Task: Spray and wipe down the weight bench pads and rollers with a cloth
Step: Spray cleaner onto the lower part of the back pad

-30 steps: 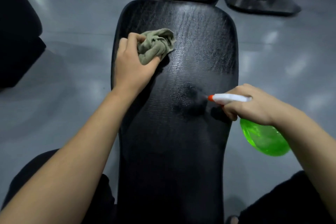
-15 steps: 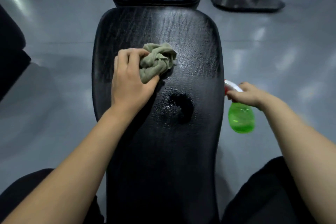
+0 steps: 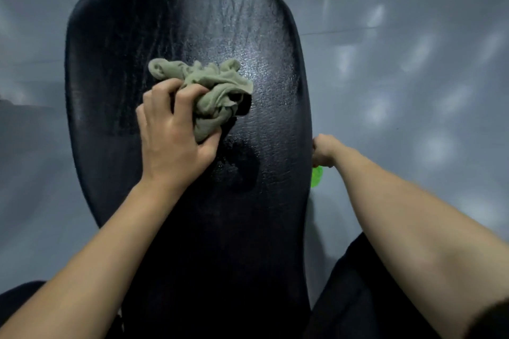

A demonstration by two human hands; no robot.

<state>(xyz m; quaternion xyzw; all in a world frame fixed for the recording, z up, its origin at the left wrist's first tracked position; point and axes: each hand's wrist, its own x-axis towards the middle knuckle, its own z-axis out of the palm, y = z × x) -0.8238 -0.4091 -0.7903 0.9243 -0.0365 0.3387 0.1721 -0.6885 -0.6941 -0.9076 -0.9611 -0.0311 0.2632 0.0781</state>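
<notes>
The crumpled olive cloth (image 3: 212, 91) lies mid-way up the black padded surface (image 3: 192, 22), just above a dark wet patch (image 3: 239, 168). The left hand (image 3: 176, 135) bears down on the cloth's near side, fingers curled over the bunched fabric and thumb pinching it from below, forearm reaching diagonally across the pad. The right hand (image 3: 323, 150) hangs off the surface's right edge, wrist bent down, closed around the top of a green spray bottle (image 3: 316, 177), mostly hidden behind the pad above the grey floor (image 3: 413, 77).
</notes>
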